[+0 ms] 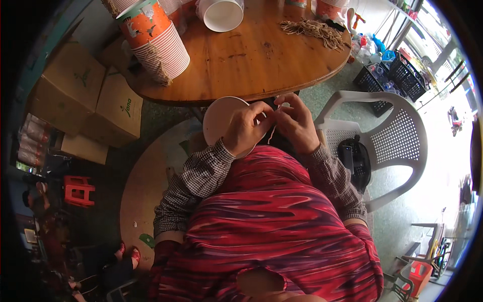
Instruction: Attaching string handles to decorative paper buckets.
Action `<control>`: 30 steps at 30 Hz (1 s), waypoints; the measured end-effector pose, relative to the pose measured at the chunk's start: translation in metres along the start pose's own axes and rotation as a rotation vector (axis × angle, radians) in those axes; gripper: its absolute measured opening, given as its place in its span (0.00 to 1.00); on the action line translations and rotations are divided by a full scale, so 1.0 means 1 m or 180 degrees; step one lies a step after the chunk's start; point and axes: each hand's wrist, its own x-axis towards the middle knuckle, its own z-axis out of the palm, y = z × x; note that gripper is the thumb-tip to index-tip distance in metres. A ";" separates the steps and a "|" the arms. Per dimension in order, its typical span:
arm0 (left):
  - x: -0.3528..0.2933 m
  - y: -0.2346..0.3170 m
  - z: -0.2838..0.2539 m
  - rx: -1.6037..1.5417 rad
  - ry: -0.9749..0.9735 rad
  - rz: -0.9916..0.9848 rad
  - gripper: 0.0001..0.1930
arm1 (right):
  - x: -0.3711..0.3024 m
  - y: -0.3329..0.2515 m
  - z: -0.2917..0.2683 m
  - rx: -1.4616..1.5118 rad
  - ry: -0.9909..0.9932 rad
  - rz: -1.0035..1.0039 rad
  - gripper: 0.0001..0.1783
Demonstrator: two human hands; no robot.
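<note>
A white paper bucket is tipped so that its pale round inside or base faces up, just below the table edge in front of my lap. My left hand lies over its right side, fingertips pinched together. Close against it, my right hand is also closed in a pinch. A thin twisted cord runs between the fingertips of both hands, and its loose end hangs down. How the cord meets the bucket is hidden by my fingers.
On the wooden table are stacked orange-and-white paper buckets with cords, a white bucket on its side and a pile of cords. A white plastic chair holding a black bag stands right; cardboard boxes stand left.
</note>
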 end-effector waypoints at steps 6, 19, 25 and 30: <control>-0.003 -0.006 -0.001 0.0859 0.0229 0.0975 0.05 | -0.008 -0.015 0.006 0.0782 0.0153 0.0435 0.14; -0.015 -0.015 -0.013 0.0715 0.0014 0.0919 0.06 | -0.018 -0.076 -0.004 0.1362 0.0219 0.0033 0.07; -0.007 0.025 -0.059 0.1214 0.0409 0.1237 0.05 | -0.032 -0.081 0.011 0.1149 -0.0328 -0.0166 0.04; -0.029 0.053 -0.053 0.2022 -0.0242 0.1756 0.07 | -0.053 -0.113 0.007 -0.0590 -0.1418 -0.0823 0.08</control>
